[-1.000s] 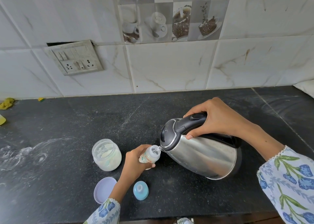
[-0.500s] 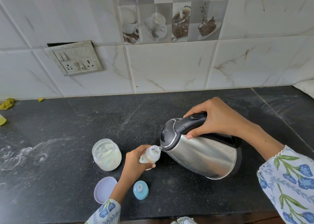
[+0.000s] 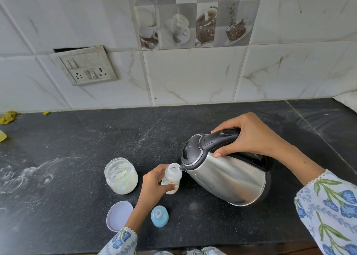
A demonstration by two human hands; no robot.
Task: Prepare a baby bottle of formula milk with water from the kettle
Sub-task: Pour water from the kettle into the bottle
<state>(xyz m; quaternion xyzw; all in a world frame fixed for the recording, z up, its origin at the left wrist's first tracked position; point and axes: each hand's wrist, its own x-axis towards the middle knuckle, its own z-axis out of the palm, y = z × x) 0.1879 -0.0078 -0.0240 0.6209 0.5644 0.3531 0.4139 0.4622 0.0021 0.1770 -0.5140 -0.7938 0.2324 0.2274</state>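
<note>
My left hand [image 3: 152,185] grips a small clear baby bottle [image 3: 172,177] standing on the black counter, its mouth uncovered. My right hand [image 3: 245,136] holds the black handle of a steel kettle [image 3: 228,175], tilted to the left. The kettle's spout touches the bottle's rim and a thin stream of water runs into it. An open glass jar of white formula powder [image 3: 121,175] stands just left of the bottle. The blue bottle cap with its teat [image 3: 159,218] sits on the counter in front of the bottle.
The jar's pale lilac lid [image 3: 117,215] lies near the counter's front edge. White powder smears [image 3: 25,175] mark the black counter [image 3: 87,138] at the left. A switch and socket plate [image 3: 85,68] hangs on the tiled wall. Yellow scraps [image 3: 7,117] lie at the far left.
</note>
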